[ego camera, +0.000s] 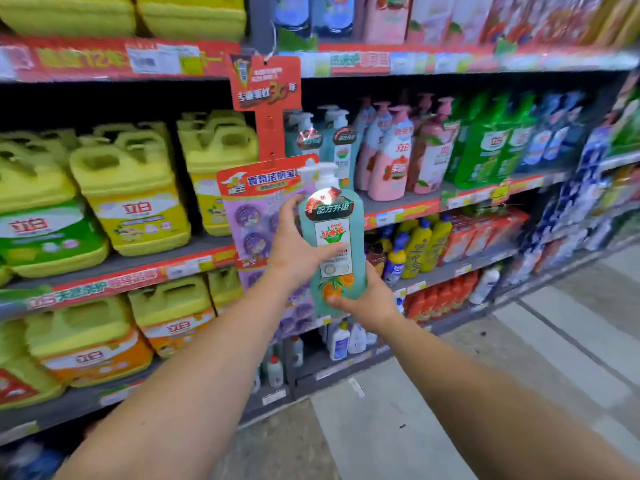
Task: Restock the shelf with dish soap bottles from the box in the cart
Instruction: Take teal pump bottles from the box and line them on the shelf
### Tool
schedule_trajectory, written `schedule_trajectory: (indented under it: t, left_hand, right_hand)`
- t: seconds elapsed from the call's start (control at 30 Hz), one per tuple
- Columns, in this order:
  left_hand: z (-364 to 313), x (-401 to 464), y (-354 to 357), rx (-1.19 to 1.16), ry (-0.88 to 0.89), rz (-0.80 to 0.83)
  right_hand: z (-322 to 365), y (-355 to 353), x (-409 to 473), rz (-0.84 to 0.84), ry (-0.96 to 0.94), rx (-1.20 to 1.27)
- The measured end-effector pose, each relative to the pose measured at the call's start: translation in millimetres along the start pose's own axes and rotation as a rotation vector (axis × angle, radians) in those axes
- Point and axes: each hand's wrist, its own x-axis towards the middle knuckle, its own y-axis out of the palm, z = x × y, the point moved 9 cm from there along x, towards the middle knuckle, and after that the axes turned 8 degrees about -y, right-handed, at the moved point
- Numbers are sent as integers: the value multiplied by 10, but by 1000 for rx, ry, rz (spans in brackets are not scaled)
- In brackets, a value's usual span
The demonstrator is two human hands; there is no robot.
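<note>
Bottle (332,237) of teal dish soap, pump-topped, stands upright in mid-air before the shelf (450,199). Left hand (294,251) curls round its left side; right hand (363,299) cups its base. Matching teal bottles (332,140) stand beyond; a red hanging strip (266,109) dangles just left.

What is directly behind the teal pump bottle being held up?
Behind the teal bottle are matching teal bottles on the shelf and a purple hanging strip. The shelf's stretch behind it is covered.
</note>
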Motion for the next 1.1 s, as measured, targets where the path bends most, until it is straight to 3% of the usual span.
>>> schedule_trajectory:
  t: [0.23, 0.57, 0.9, 1.1]
  left_hand:
    - [51, 866, 647, -24, 51, 46]
    - [-45, 1929, 853, -6, 102, -57]
    - [-46, 2338, 871, 131, 73, -237]
    - [94, 2407, 787, 264, -12, -424]
  right_hand:
    - [-302, -509, 800, -85, 4, -52]
    - [-322, -747, 2090, -57, -69, -82]
    - [-435, -631, 2937, 144, -176, -247]
    - [-589, -425, 3186, 238, -190, -252]
